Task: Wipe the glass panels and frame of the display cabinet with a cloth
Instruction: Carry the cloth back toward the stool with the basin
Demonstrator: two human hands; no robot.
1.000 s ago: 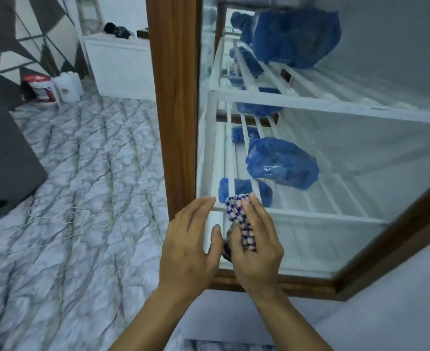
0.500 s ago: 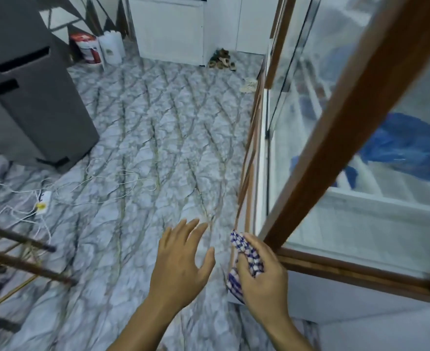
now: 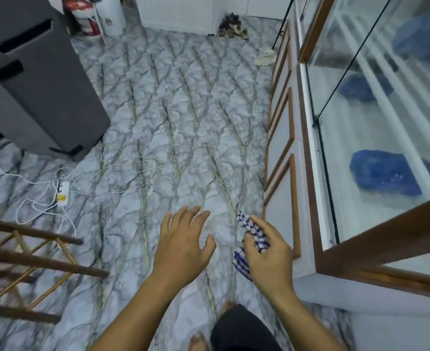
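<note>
The right hand point(image 3: 269, 252) holds the cloth point(image 3: 253, 235) bunched up, and the cabinet point(image 3: 310, 153) stands just to its right, nearer than to the wide-open left hand point(image 3: 183, 245)

White cables point(image 3: 143, 171) and a power strip point(image 3: 63, 193) lie on marble floor point(image 3: 183, 97).

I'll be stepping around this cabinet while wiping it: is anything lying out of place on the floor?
Yes. A white power strip and loose white cables sprawl tangled across the marble floor at the left, a likely trip hazard. Farther ahead, a crumpled pale scrap lies beside the display cabinet base.
</note>
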